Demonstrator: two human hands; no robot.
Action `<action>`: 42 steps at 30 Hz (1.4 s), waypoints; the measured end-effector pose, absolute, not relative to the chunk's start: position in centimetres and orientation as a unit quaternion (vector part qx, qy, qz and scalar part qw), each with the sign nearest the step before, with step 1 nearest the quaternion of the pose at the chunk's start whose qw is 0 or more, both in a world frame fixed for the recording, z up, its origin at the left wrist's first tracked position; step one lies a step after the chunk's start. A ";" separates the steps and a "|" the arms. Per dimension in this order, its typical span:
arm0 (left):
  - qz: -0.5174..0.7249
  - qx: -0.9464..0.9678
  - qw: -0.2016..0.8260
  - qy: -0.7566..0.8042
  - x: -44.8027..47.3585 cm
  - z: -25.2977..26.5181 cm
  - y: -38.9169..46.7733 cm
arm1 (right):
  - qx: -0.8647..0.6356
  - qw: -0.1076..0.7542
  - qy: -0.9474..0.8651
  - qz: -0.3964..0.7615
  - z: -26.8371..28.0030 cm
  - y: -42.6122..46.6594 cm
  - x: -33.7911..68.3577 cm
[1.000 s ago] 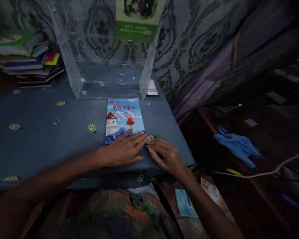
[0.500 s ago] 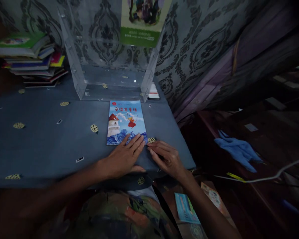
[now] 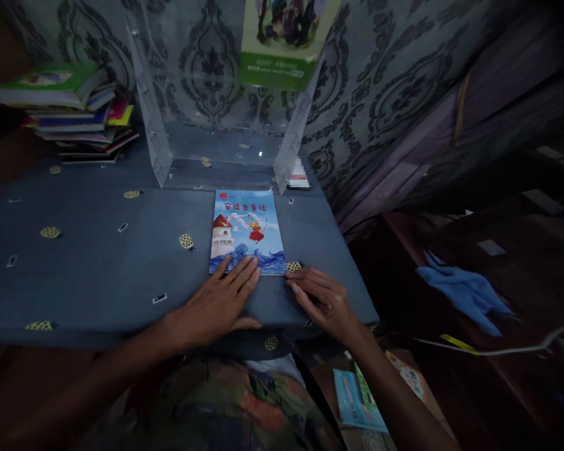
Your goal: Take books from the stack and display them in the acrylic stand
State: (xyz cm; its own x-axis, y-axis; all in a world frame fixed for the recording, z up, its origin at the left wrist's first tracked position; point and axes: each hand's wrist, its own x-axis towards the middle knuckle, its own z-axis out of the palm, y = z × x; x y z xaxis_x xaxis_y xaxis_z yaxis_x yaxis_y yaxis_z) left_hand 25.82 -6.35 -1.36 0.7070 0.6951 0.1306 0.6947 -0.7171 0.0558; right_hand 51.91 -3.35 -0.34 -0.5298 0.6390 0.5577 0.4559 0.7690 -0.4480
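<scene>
Nearest, my patterned clothing, cut off by the bottom edge. Below the counter, a turquoise booklet, partly behind my right forearm; print too dim to read. My left hand lies flat, fingers spread, tips over the lower edge of the blue book, hiding part of the painted waves. My right hand is at its lower right corner, fingers curled in, thumb near forefinger; can't tell whether they pinch the corner or just sit beside it. Book lies closed, cover up, on the counter, just in front of the clear stand. Small item by the stand's right foot is pixelated, unidentifiable. Left, a stack of books, green one on top; most spines too dark. Green-bordered book up on the stand, top out of frame. Patterned wall covering behind; far right nearly black.
</scene>
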 end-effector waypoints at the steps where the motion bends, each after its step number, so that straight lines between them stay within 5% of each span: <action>1: 0.068 0.922 -0.002 0.380 25.5 -1.3 -6.5 | -0.317 0.367 -0.866 0.124 -0.3 -3.3 51.9; 21: 0.106 0.884 -0.047 0.453 21.5 -1.7 -9.5 | -0.284 0.326 -0.898 0.086 1.8 -3.0 49.4; 31: 0.106 0.874 -0.026 0.473 22.0 -2.1 -9.7 | -0.197 0.097 -0.952 0.215 3.0 -1.3 42.6; 42: 0.100 0.876 -0.022 0.472 22.0 -2.4 -9.6 | -0.184 0.069 -0.954 0.228 2.6 2.3 41.1</action>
